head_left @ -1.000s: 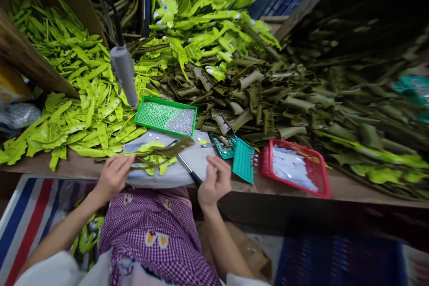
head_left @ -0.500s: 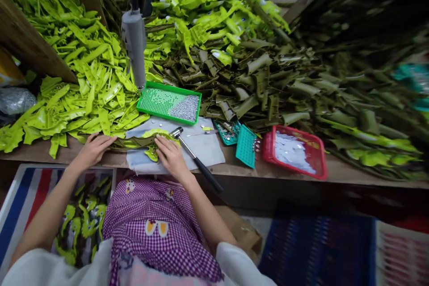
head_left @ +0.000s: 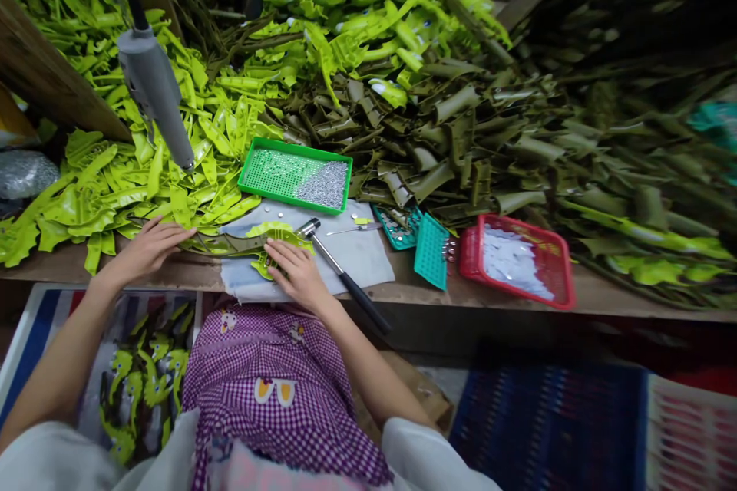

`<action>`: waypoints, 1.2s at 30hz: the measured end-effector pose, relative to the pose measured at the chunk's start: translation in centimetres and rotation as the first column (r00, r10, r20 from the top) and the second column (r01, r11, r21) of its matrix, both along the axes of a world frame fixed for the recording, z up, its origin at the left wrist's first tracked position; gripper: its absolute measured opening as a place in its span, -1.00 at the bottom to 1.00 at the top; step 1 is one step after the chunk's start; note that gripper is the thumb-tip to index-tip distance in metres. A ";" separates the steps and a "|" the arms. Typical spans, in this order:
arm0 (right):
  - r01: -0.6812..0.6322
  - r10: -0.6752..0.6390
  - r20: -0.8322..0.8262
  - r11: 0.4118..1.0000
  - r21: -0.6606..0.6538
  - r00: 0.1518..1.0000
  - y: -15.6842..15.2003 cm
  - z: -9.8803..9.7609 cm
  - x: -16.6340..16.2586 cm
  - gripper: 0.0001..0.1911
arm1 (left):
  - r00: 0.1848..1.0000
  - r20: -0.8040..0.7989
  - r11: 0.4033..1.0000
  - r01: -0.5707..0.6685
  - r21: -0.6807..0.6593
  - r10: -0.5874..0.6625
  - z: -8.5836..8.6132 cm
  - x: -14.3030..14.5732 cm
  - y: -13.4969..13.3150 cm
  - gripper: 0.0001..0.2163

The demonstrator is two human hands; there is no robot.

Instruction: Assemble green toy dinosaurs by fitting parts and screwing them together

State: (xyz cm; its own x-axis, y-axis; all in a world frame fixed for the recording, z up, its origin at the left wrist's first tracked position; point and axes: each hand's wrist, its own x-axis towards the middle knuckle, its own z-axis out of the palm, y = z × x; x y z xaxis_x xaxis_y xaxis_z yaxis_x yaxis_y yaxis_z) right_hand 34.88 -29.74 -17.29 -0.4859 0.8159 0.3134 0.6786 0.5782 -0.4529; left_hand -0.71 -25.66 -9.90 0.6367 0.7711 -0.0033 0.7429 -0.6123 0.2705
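Note:
My right hand (head_left: 295, 270) lies flat, fingers spread, pressing on a bright green plastic piece (head_left: 270, 233) that rests on a grey cloth pad (head_left: 351, 255) at the bench's front edge. My left hand (head_left: 150, 244) lies flat with fingers out on the left end of a long dark olive plastic piece (head_left: 222, 244) that runs under the green one. A small hammer (head_left: 339, 275) with a black handle lies on the pad just right of my right hand. A grey hanging power tool (head_left: 154, 92) dangles above the bench, left of centre.
A green tray of small screws (head_left: 295, 175) sits behind the pad. Teal trays (head_left: 429, 253) and a red basket of white bits (head_left: 521, 261) stand to the right. Heaps of bright green parts (head_left: 115, 146) and olive parts (head_left: 461, 138) cover the bench. A bin of finished toys (head_left: 138, 383) is below left.
My right hand let go of the hammer and moved left onto the green piece. My left hand laid the parts down and now rests flat. The hanging tool swung leftward.

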 end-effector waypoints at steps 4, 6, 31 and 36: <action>0.005 -0.005 0.015 1.000 0.019 1.000 -0.1 0.0 -0.1 -0.50 | 1.000 -0.005 1.000 0.009 -0.005 -0.009 0.1 0.0 0.4 -0.57; 0.002 -0.003 0.031 0.999 0.036 1.000 -0.2 -0.1 0.0 -0.47 | 1.000 0.021 1.000 0.022 -0.018 -0.021 0.1 -0.1 0.7 -0.57; 0.158 -0.160 -0.050 0.986 -0.045 0.986 -0.3 -0.1 0.1 -0.44 | 0.988 0.026 0.980 -0.149 -0.131 0.154 -1.9 13.1 2.3 -0.68; 0.157 -0.157 0.022 0.987 -0.014 0.987 -0.4 -0.4 -0.4 -0.51 | 0.966 -0.038 0.954 -0.260 -0.152 0.257 -1.4 13.9 2.0 -0.67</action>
